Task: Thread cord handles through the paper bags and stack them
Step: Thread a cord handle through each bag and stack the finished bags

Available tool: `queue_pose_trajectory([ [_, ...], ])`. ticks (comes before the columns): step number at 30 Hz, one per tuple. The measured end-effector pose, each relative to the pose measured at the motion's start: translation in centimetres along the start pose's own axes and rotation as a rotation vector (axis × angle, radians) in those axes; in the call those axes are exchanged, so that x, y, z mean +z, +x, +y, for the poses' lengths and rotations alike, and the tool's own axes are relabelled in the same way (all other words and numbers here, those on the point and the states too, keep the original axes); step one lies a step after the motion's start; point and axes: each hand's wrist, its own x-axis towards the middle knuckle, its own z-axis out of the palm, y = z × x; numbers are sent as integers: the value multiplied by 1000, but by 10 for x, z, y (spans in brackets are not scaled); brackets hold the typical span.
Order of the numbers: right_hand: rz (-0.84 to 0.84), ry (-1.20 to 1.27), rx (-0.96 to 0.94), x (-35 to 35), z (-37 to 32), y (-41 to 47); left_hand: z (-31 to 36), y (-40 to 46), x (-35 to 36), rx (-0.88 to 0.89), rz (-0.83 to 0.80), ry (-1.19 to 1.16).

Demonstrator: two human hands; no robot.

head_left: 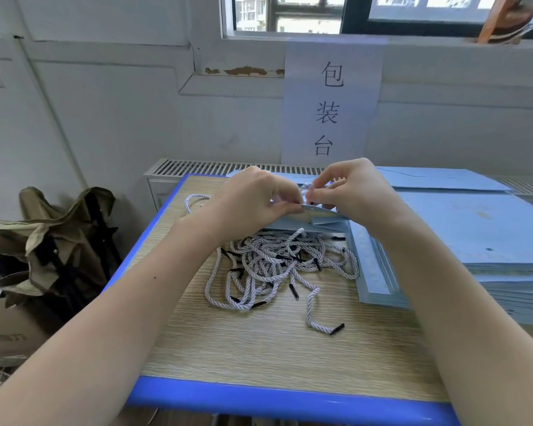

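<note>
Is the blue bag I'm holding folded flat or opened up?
Folded flat: the paper bag shows only a thin edge between the left hand and right hand.

1 head-worn camera looked forward and down over the desk [259, 358], close above it, facing the wall sign [331, 103] and window [382, 13] behind the desk's far edge.
</note>
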Motion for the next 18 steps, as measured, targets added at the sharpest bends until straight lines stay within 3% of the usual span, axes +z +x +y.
queue_pose_trajectory([
  [18, -126, -42, -60, -17, -2, -3, 5, 0, 0, 65, 92, 109],
])
